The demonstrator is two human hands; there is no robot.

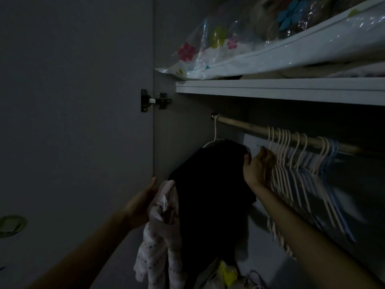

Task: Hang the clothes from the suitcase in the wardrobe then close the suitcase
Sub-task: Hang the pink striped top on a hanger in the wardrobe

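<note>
Nearest the camera, the left hand [143, 202] is gripping a pale dotted garment [158, 236], fingers curled round its top edge, low left beside the open wardrobe door [77, 122]. Garment is hanging limp, not yet on a hanger. Just right of it, touching, a black garment [210, 195] is already hanging from one white hanger [214, 134] hooked at the far-left end of the wooden rail [250, 129].

The right hand [257, 166] is reaching into the bunch of empty hangers [295, 163] further right on the rail; fingers look curled among them, but whether it is actually gripping one I cannot tell, too dark and blurred.

Step in hand, likely: pulling one empty hanger free for the pale garment. Doing it well probably means separating a single hanger, lifting its hook clear of the rail without dragging neighbours, and keeping the pale garment off the floor.

Counts: one garment hung, one in hand, one rail, one shelf [291, 88] above it. Empty hangers: roughly ten or more, white and blue, exact count unreadable. Clear flowered storage bags [218, 49] are lying on the shelf. Suitcase not in view.
</note>
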